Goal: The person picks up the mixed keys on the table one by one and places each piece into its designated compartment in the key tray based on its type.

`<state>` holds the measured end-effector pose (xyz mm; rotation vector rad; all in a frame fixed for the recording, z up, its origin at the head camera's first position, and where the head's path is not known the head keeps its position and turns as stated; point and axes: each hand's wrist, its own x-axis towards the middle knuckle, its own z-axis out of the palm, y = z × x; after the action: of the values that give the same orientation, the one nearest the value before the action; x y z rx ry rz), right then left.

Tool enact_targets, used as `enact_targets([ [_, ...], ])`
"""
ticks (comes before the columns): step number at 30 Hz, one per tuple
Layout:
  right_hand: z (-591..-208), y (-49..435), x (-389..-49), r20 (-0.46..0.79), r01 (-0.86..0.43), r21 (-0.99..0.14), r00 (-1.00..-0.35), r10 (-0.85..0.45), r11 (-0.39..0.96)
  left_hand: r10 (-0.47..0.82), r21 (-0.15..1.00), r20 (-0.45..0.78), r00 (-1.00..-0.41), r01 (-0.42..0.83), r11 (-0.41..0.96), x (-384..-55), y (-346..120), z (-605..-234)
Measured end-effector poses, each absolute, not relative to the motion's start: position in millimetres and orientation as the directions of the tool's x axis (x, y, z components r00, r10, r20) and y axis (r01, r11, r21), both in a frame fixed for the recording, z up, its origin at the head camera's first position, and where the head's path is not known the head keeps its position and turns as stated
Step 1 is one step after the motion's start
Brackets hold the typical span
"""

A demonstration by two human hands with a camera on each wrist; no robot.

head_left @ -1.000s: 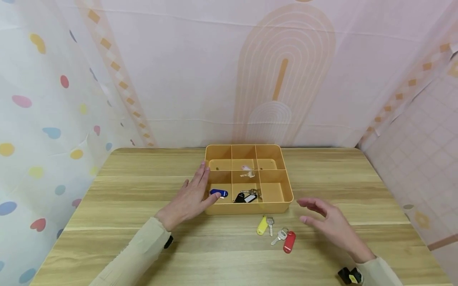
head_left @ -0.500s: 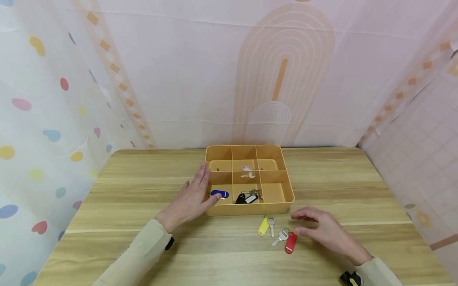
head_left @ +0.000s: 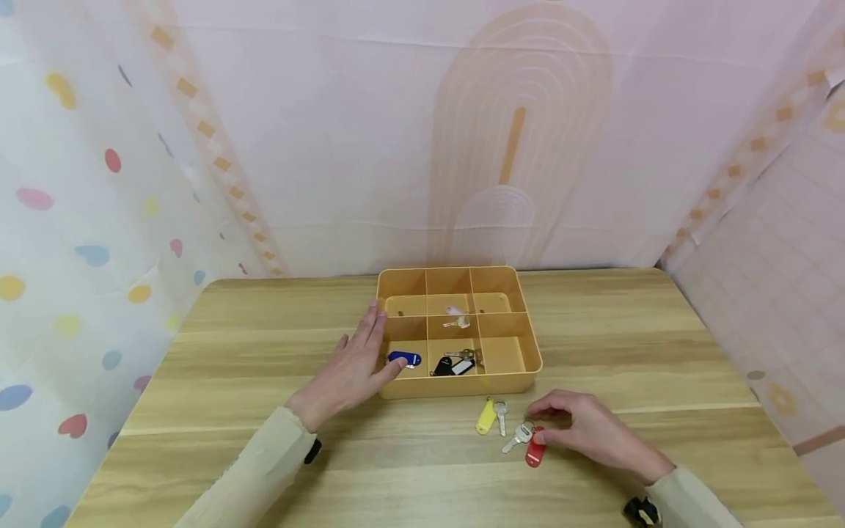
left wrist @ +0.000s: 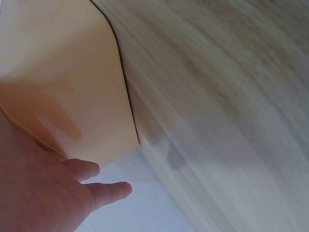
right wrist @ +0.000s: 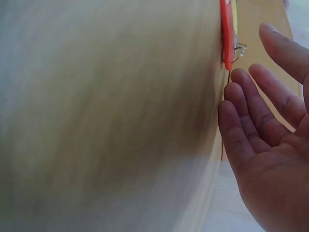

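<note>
My left hand (head_left: 346, 374) rests against the left side of an orange divided box (head_left: 462, 385), fingers straight along its wall and thumb over the front rim. In the left wrist view two fingertips reach past the box's side wall (left wrist: 87, 96). Just in front of the box, my right hand (head_left: 587, 431) hovers with relaxed fingers. Its thumb overlaps a red key tag (head_left: 533, 456) in the head view, while the right wrist view shows the fingers apart from the red tag (right wrist: 227, 38). A silver key (head_left: 518, 437) is ringed to that tag.
A yellow key tag (head_left: 485, 416) with its key (head_left: 501, 418) lies left of the red one. Inside the box are a blue tag (head_left: 405, 358), black tags (head_left: 442, 366) with keys, and a pale tag with a key (head_left: 457, 321). Curtains hang behind the wooden table (head_left: 264, 352).
My right hand has moved left and toward the front, coming over the red key tag with its fingers drawing closer together. The left hand stays at the box.
</note>
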<state>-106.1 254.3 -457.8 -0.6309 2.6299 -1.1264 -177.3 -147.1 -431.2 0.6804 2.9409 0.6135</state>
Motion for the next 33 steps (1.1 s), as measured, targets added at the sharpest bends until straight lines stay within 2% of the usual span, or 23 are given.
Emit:
enact_targets([
  [11, -458.5, 251.3, -110.4, 0.030, -0.397, -0.670, -0.859, -0.511, 0.627, 0.431, 0.395, 0.029, -0.902, 0.406, 0.824, -175.7, -147.0, -429.8],
  [33, -454.3, 251.0, -112.6, 0.075, -0.441, -0.620, -0.857, -0.510, 0.649, 0.432, 0.382, 0.043, -0.901, 0.414, 0.826, -175.9, -147.1, -431.1],
])
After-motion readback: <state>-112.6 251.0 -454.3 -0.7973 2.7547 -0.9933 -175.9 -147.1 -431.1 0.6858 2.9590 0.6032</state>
